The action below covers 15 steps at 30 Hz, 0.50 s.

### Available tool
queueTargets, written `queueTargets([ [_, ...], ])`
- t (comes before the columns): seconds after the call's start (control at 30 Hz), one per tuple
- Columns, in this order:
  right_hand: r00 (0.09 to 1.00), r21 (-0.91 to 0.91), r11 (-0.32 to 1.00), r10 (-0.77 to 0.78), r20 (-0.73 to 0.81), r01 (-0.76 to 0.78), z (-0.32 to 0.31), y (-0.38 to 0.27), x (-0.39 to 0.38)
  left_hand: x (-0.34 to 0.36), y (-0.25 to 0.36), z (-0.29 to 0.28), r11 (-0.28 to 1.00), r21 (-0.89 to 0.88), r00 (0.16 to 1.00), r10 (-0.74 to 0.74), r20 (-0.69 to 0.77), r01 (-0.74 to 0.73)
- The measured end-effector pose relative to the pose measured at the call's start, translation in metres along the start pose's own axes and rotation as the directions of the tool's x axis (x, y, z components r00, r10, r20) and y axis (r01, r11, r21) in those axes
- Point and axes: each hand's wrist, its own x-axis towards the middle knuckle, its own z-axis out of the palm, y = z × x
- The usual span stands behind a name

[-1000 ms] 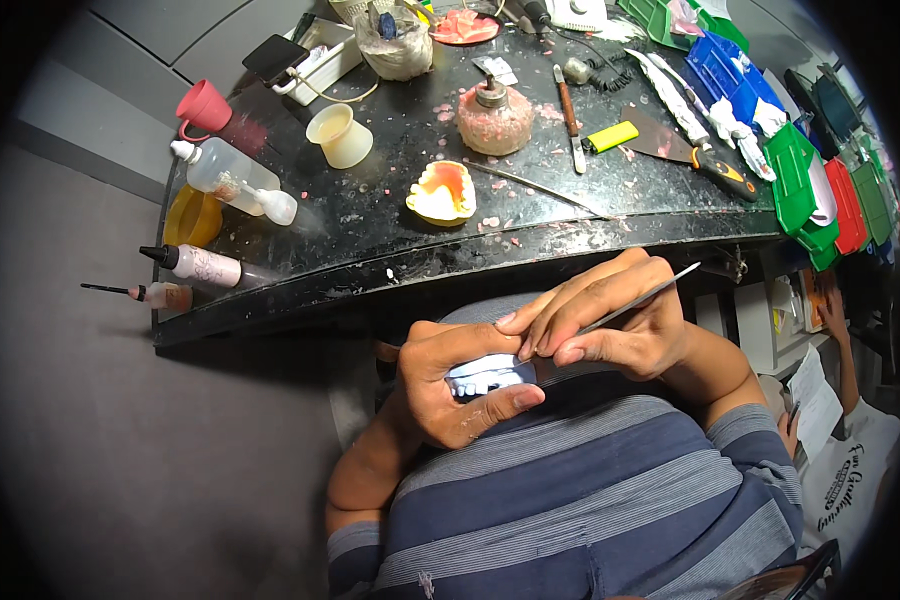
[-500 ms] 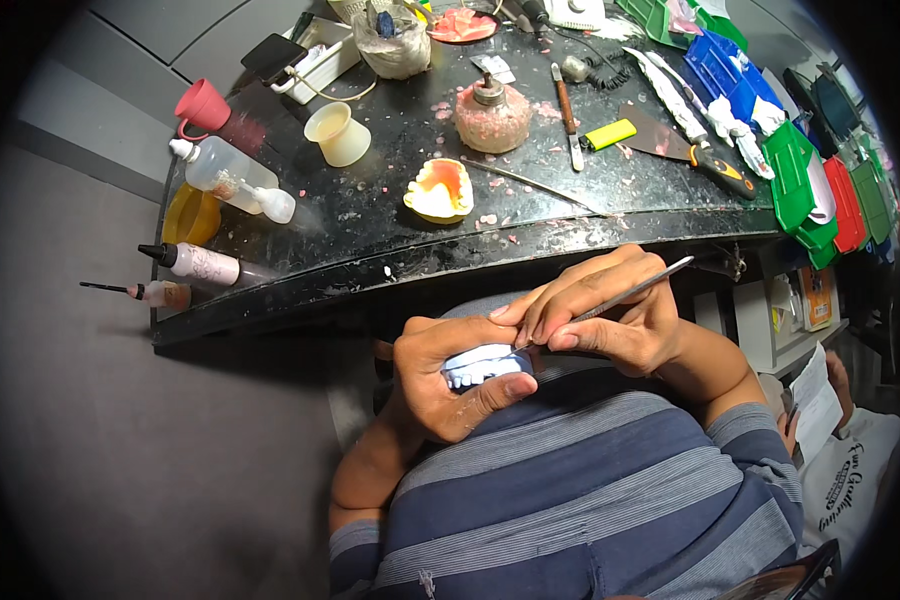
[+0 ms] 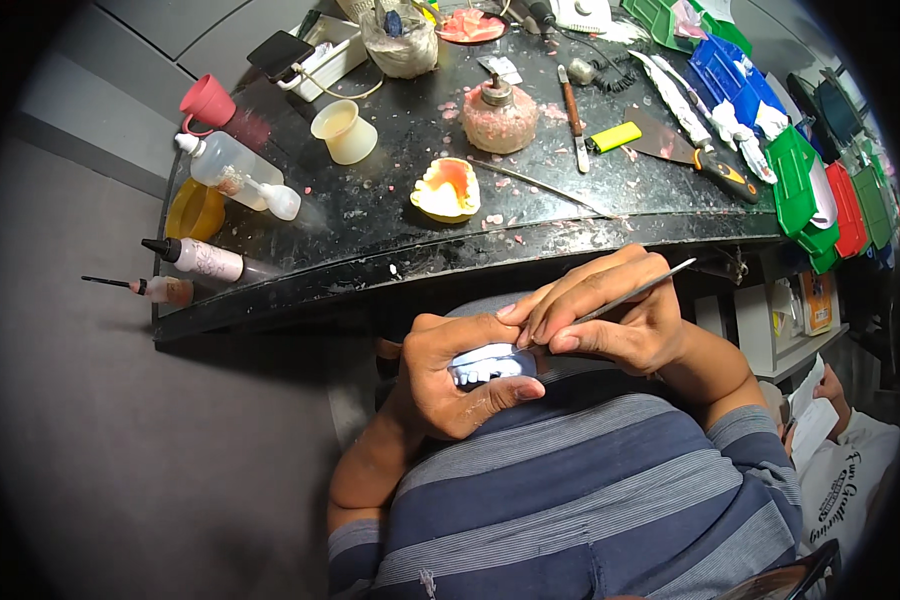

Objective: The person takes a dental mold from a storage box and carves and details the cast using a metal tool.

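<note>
Fingers and thumb of my left hand (image 3: 432, 378) are wrapped round a pale bluish-white plaster dental model (image 3: 490, 366) with a row of teeth along its edge. A thin metal hand instrument (image 3: 638, 291) is pinched in my right hand (image 3: 610, 312), its shaft slanting up to the right. The instrument's working tip is at the model's upper right side, partly hidden by my fingers. Both hands are close together in front of my striped shirt, below the bench edge. On the bench nearest them sits a yellowish dental cast (image 3: 446, 195) with an orange-pink inside.
On the black bench (image 3: 370, 225) are a pink-crusted spirit burner (image 3: 500, 118), a cream cup (image 3: 345, 132), a wax knife (image 3: 573, 115), a yellow lighter (image 3: 614, 137), a scraper (image 3: 725, 172) and squeeze bottles (image 3: 232, 172). Green bins (image 3: 795, 185) stand right. Another person holds paper (image 3: 813, 415) at lower right.
The model and my left hand sit slightly further right in the picture, as do the bench things. The grips look the same. The other person's paper has shifted.
</note>
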Motion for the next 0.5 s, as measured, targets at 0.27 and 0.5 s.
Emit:
queueTargets([
  [0.27, 0.997, -0.026, 0.997, 0.076, -0.01, -0.076, -0.002, 0.0, -0.0029, -0.0024, -0.0091, -0.0006, 1.0, 0.011, 1.0, -0.011, 0.022, 0.011],
  [0.5, 0.997, -0.017, 0.997, 0.077, 0.016, -0.076, -0.0045, -0.0004, -0.0045, -0.0042, -0.0103, 0.0033, 1.0, 0.0, 1.0, -0.008, -0.007, 0.008],
])
